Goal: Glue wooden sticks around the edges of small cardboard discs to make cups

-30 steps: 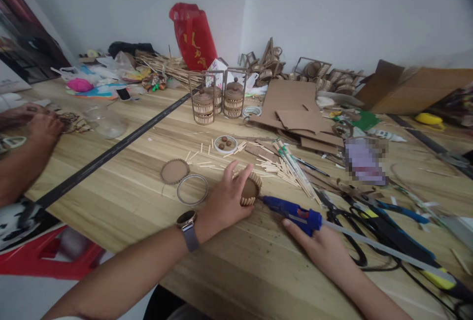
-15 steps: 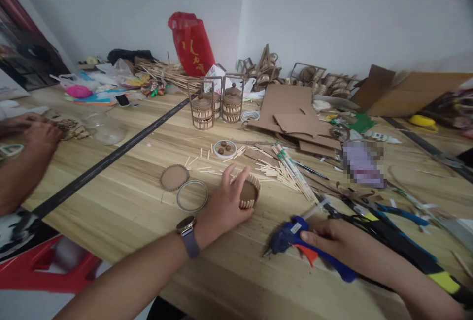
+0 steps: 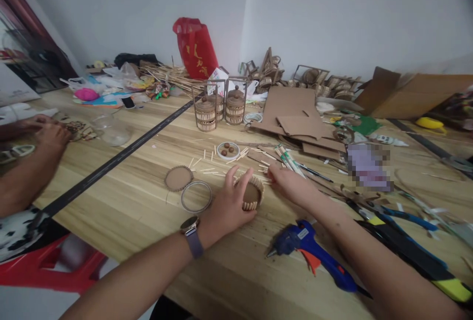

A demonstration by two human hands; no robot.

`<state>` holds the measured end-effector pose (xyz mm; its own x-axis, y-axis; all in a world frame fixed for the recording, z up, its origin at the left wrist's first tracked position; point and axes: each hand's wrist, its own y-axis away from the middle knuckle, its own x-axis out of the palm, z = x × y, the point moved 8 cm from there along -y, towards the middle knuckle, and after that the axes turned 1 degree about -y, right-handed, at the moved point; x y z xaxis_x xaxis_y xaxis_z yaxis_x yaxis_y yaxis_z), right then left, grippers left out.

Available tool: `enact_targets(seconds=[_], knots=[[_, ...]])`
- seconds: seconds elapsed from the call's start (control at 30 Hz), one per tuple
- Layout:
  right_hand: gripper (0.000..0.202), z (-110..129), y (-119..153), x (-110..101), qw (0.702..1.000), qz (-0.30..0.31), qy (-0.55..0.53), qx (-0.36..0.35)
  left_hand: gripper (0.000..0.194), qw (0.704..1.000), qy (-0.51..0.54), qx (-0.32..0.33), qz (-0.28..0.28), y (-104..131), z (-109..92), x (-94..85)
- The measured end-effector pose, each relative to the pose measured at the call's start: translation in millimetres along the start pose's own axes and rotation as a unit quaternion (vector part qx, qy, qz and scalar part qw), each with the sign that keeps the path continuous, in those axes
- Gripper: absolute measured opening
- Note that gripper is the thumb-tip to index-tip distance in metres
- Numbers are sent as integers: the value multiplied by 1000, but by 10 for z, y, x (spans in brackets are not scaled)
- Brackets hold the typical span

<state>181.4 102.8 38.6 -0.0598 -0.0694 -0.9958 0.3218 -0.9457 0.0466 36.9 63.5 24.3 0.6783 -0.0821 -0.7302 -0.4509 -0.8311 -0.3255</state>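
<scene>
My left hand [image 3: 231, 204], with a watch on its wrist, is closed around the left side of a small round basket [image 3: 253, 195]. The basket has a brown base and a wall of short upright wooden sticks. Just right of it, my right hand [image 3: 290, 182] reaches into a heap of short wooden sticks [image 3: 264, 163], fingertips pinched together; what they hold is too small to make out. A blue glue gun [image 3: 310, 248] with an orange trigger lies on the table below my right forearm. Left of the basket lie a pale ring [image 3: 196, 197] and a brown disc [image 3: 178, 178].
Behind are a dish of brown beads [image 3: 228, 150], lidded baskets in frames [image 3: 206, 113] and cardboard [image 3: 288, 106]. Pliers [image 3: 408, 216] and a yellow-black tool [image 3: 410, 251] lie at right. Another person's hands [image 3: 53, 133] work at the left.
My right hand has let go of the glue gun, which now lies on the table, and has moved forward and left to the sticks. My left hand stays on the basket.
</scene>
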Motion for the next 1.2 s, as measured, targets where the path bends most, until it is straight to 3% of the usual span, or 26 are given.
enact_targets(seconds=[0.2,0.43,0.57,0.67,0.8,0.93,1.2], knots=[[30,-83,63,79,1000,17,-16,11,99,1000,-2,-3,5,2,3,6],[15,-110,300,-290,997,-18,-69,-6,101,1000,-2,3,5,-7,-15,-5],[19,144,399,-431,977,-10,-204,-67,100,1000,-1,-7,13,-16,9,11],[18,377,432,-475,959,-36,-241,-141,101,1000,1,-2,13,-22,16,16],[11,440,404,-390,962,-79,-202,-168,101,1000,9,10,11,-29,18,20],[9,436,357,-257,969,-70,-169,-167,98,1000,6,17,7,-33,12,14],[9,459,317,-182,977,-60,-146,-146,95,1000,2,19,13,-34,-14,-6]])
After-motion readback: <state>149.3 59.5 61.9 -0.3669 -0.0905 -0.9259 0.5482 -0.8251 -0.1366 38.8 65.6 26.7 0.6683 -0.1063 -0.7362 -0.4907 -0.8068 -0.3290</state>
